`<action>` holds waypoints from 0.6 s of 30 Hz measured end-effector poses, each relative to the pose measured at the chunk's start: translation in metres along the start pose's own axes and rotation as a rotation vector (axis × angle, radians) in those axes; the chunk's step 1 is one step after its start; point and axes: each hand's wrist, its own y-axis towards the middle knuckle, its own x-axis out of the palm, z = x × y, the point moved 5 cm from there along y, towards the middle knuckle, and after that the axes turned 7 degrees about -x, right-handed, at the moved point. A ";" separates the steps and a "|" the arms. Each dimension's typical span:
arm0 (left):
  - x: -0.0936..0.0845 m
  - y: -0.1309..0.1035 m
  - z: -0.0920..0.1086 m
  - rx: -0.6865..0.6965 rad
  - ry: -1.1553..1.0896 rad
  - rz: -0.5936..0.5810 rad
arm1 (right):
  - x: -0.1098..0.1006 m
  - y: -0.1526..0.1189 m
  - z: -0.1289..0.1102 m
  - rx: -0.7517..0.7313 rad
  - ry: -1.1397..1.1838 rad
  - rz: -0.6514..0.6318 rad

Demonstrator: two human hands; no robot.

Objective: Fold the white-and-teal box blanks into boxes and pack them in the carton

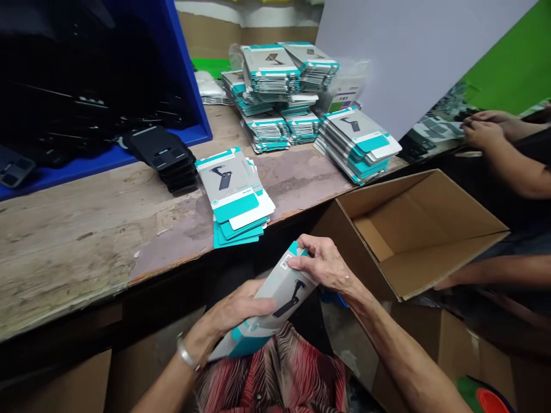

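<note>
Above my lap I hold a grey and teal product box (282, 298) printed with a dark phone-holder picture and a barcode. My left hand (245, 307) wraps around its lower middle, thumb across the printed face. At the box's upper end, my right hand (322, 261) grips the teal edge, with the thumb beside the barcode. Just beyond, at the bench edge, lies a stack of flat printed boxes (235, 189) of the same design. A pile of black device parts (161, 155) sits to its left.
Bundles of flattened boxes (271, 71) are stacked at the bench's back, another bundle (357, 140) to the right. A blue bin (200, 129) holds black parts at left. An open cardboard carton (424, 223) stands at right, near other people's arms (508, 137).
</note>
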 end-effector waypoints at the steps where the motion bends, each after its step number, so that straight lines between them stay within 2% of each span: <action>1: -0.002 -0.004 -0.007 -0.008 0.059 0.012 | -0.001 -0.004 0.005 0.014 0.017 0.057; 3: -0.010 -0.008 -0.024 -0.009 0.231 0.166 | 0.001 -0.014 0.014 0.027 -0.001 0.142; 6: -0.028 -0.006 -0.048 0.031 0.465 0.558 | 0.012 -0.023 0.023 -0.030 -0.174 0.234; 8: -0.036 0.000 -0.056 0.075 0.539 0.747 | 0.021 -0.024 0.023 -0.121 -0.355 0.274; 9: -0.038 0.006 -0.056 0.095 0.547 0.779 | 0.025 -0.023 0.022 -0.171 -0.444 0.283; 10: -0.038 0.013 -0.053 0.115 0.534 0.762 | 0.028 -0.021 0.019 -0.218 -0.522 0.278; 13: -0.028 0.032 -0.032 0.185 0.429 0.570 | 0.027 -0.016 0.001 -0.293 -0.697 0.222; 15: -0.021 0.039 -0.015 0.228 0.350 0.513 | 0.016 -0.021 -0.012 -0.281 -0.754 0.172; 17: -0.021 0.039 -0.005 0.250 0.237 0.587 | 0.001 -0.034 -0.024 -0.270 -0.751 0.194; 18: -0.023 0.036 -0.003 0.268 0.147 0.659 | -0.008 -0.044 -0.026 -0.255 -0.720 0.249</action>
